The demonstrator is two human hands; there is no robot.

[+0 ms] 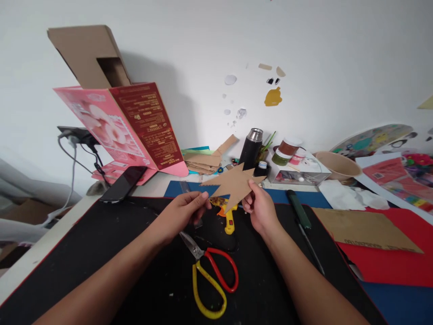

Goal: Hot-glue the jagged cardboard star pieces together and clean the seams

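A brown cardboard cutout with jagged, pointed edges (237, 181) is held up above the mat. My right hand (260, 205) pinches its right side between thumb and bent fingers. At its lower left point, my left hand (186, 208) is closed, thumb against fingers, seemingly on that tip. Behind and below the cutout lies a yellow glue gun (229, 223), its nozzle end partly hidden. Closer to me, scissors with one red and one yellow handle (209, 275) rest on the black mat (135, 271), blades pointing toward my left hand.
A green-handled cutter (298, 210) lies right of my right arm. A phone (123, 184) leans by a pink box (111, 131) at left. Behind stand a black thermos (250, 151) and paint jars (281, 156). Flat cardboard (365, 228) rests on red paper (389, 266) at right.
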